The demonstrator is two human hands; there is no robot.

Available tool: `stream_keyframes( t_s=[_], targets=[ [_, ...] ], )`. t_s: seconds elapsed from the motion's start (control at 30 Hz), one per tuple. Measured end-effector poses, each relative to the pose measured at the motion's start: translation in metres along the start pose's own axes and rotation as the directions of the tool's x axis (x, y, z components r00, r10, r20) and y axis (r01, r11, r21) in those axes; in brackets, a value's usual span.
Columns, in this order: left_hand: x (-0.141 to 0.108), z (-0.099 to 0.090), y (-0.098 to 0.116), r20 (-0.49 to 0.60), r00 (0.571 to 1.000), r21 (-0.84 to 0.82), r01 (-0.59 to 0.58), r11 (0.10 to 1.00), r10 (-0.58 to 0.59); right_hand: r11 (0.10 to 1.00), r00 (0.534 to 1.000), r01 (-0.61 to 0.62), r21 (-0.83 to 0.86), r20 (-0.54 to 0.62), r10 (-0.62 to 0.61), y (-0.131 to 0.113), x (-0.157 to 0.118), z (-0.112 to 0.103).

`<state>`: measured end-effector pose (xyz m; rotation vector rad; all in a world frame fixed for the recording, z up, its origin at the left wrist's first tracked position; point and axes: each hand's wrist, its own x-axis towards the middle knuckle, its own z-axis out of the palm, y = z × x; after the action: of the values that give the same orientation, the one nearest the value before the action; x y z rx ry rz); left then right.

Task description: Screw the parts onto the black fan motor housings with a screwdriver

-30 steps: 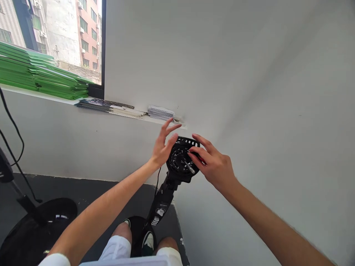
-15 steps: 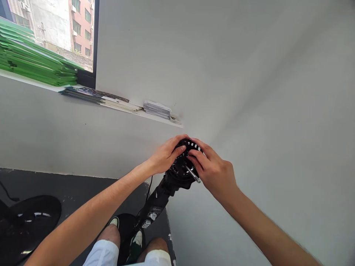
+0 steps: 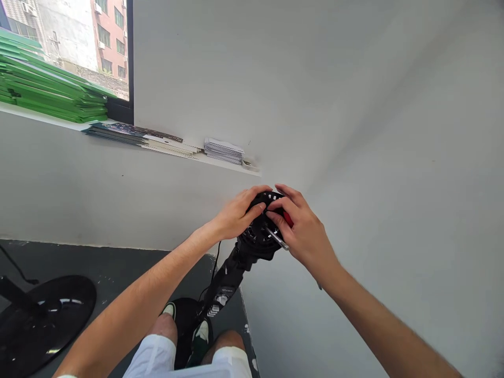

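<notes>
Nearest are the knees in white shorts (image 3: 157,357), and shoes (image 3: 200,336) planted on a black base between them. A black stand (image 3: 228,275) with a knob rises from there, tilted toward the wall corner, and carries the round black motor head (image 3: 258,236). The left hand (image 3: 236,215) grips its upper left rim, fingers curled onto the face. The right hand (image 3: 303,231) covers the right side, fingers bent over a red part (image 3: 288,219); a metal shaft (image 3: 277,239) sticks out beneath them. Left on the floor lies a black disc (image 3: 47,315). Farther off, a sill (image 3: 220,163) holds paper stacks (image 3: 223,150) and green sheets (image 3: 51,94) by the window.
</notes>
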<state>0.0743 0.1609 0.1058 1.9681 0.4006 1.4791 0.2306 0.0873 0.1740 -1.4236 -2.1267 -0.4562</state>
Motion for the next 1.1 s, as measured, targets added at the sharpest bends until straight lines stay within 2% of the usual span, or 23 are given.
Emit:
stream_keyframes(
  t_s=[0.17, 0.3, 0.47, 0.57, 0.67, 0.87, 1.0, 1.1],
  targets=[
    [-0.004, 0.002, 0.001, -0.014, 0.999, -0.126, 0.041, 0.991, -0.043, 0.976, 0.984, -0.125, 0.177, 0.148, 0.099, 0.013, 0.013, -0.003],
    [-0.001, 0.003, -0.002, -0.035, 0.995, -0.149, 0.082, 0.986, -0.088, 0.909, 0.956, -0.236, 0.343, 0.249, 0.154, 0.024, 0.023, 0.004],
    [0.003, 0.006, -0.007, -0.057, 0.994, -0.099, 0.089, 0.991, -0.095, 0.88, 0.978, -0.197, 0.432, 0.153, 0.144, 0.029, 0.018, 0.014],
    [0.001, 0.007, -0.005, -0.019, 0.993, -0.092, 0.112, 0.989, -0.114, 0.894, 0.987, -0.156, 0.42, 0.039, 0.153, 0.028, 0.007, 0.018],
    [0.0, 0.005, -0.005, 0.015, 0.998, -0.09, 0.062, 0.994, -0.061, 0.9, 0.986, -0.137, 0.415, -0.028, 0.163, 0.025, 0.0, 0.022],
    [-0.005, 0.004, -0.006, 0.0, 0.999, -0.1, 0.032, 0.994, -0.032, 0.911, 0.992, -0.117, 0.396, 0.002, 0.126, 0.021, 0.001, 0.018],
    [-0.009, 0.011, -0.003, -0.105, 0.993, -0.201, 0.033, 0.979, -0.055, 0.926, 0.998, -0.066, 0.371, 0.027, 0.061, 0.023, 0.002, 0.01],
    [-0.009, 0.014, -0.002, -0.149, 0.986, -0.192, 0.043, 0.981, -0.072, 0.934, 0.999, -0.021, 0.357, 0.038, 0.008, 0.026, 0.003, 0.007]
  ],
)
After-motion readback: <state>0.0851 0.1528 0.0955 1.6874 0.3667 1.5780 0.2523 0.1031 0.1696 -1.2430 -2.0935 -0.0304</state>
